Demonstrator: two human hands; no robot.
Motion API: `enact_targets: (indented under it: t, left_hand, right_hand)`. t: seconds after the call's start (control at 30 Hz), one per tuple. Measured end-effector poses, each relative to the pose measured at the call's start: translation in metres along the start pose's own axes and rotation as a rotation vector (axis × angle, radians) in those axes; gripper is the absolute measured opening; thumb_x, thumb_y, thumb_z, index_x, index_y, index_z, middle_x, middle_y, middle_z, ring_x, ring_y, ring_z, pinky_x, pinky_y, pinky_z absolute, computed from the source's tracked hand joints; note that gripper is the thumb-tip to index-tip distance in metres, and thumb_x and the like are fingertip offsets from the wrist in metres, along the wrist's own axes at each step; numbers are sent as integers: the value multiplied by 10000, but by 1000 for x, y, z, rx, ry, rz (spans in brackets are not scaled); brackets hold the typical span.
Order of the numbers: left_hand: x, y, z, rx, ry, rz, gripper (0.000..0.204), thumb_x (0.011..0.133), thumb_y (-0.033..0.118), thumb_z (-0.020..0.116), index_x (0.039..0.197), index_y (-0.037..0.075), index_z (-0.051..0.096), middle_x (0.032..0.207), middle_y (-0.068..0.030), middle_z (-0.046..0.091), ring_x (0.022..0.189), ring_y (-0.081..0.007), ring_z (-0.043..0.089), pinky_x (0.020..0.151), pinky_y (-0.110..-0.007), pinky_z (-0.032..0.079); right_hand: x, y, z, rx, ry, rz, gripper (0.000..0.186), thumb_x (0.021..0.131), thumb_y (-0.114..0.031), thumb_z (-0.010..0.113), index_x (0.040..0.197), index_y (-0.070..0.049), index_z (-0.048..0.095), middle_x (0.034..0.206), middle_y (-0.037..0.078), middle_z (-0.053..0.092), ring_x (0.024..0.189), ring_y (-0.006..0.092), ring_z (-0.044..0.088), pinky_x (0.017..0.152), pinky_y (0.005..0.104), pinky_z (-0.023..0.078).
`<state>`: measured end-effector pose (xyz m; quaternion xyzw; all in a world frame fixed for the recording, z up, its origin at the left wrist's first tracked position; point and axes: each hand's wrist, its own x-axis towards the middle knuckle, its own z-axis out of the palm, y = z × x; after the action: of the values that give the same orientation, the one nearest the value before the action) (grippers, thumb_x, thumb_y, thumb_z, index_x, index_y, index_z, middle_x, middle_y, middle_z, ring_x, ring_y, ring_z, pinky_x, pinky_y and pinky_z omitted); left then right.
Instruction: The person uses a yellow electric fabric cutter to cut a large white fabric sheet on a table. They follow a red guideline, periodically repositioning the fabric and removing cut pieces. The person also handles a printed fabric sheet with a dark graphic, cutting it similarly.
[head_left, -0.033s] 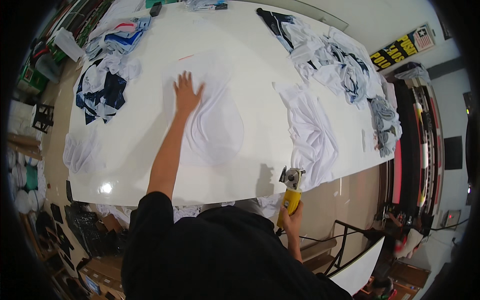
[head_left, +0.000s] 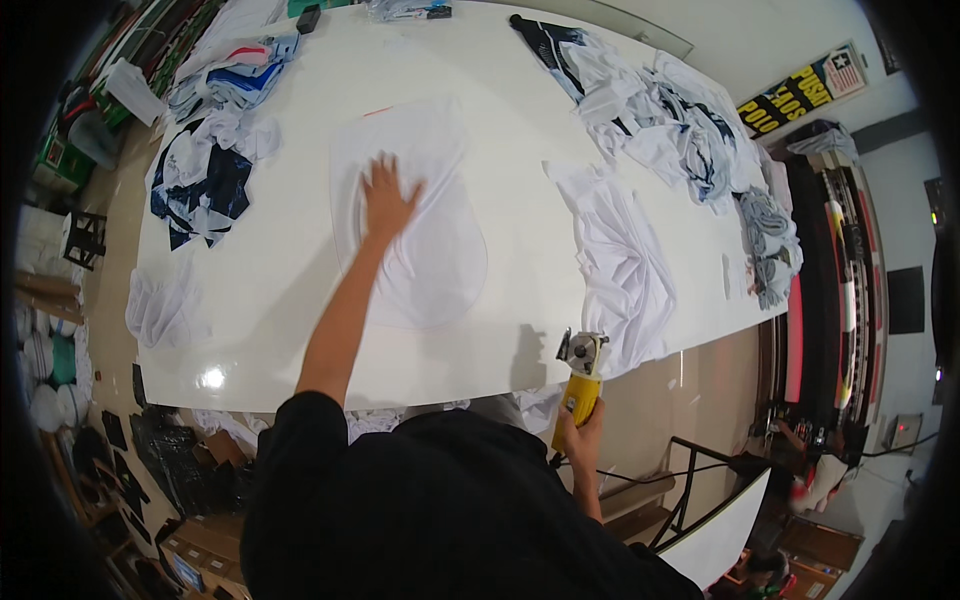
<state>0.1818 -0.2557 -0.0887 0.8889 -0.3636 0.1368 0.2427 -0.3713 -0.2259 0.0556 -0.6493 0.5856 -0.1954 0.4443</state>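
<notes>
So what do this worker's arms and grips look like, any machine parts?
No machine parts show: both forearms are human and bare, coming out of plain black sleeves. The left grip is an ordinary hand without a glove, and so is the right grip. I see no watch or markings; rings would be too small to tell.

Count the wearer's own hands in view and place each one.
2: the left hand lies spread on the white fabric; the right hand grips the yellow cutter near the table.
</notes>
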Motion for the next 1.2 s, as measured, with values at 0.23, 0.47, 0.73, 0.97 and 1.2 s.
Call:
enact_targets:
  t: [0.23,0.47,0.73,0.97,1.2]
  left_hand:
    - [-90,102,-77,62,-720,254,1306,676,832,718,1679,210,158,1733,-194,81,1591,-440,38,1180,-772,46]
    - [-143,68,-133,56,-894,452,1496,516,851,794,1684,213,109,1737,-200,19,1584,-476,-23,1152,-806,24]
    - [-193,53,-151,109,-936,236,1503,521,819,820,1686,219,84,1738,-198,-2,1575,-501,-28,1116,-844,58]
    - [-205,46,-164,100,-945,207,1537,446,727,899,1681,260,112,1741,-178,-8,1573,-508,-17,1103,-858,88]
    - [-206,47,-162,59,-922,189,1538,420,653,939,1677,264,141,1740,-173,26,1576,-497,-13,1108,-857,78]
  right_hand:
    - [4,-5,49,28,28,-56,569,867,-148,758,1331,48,493,1138,207,669,1016,277,668,884,407,535]
    - [-19,-3,37,-291,-57,-237,592,871,-170,766,1330,54,466,1084,302,671,979,437,690,862,478,535]
    - [-47,-9,27,-461,-210,-121,628,889,-194,736,1373,46,415,1117,356,643,1040,542,636,872,538,518]
    - [-38,-15,48,-527,-282,-208,611,908,-220,716,1350,51,393,1115,379,628,1016,560,625,842,579,511]
    - [-6,-32,71,-527,-267,-249,557,901,-219,720,1271,50,403,1038,389,627,961,586,610,813,605,503]
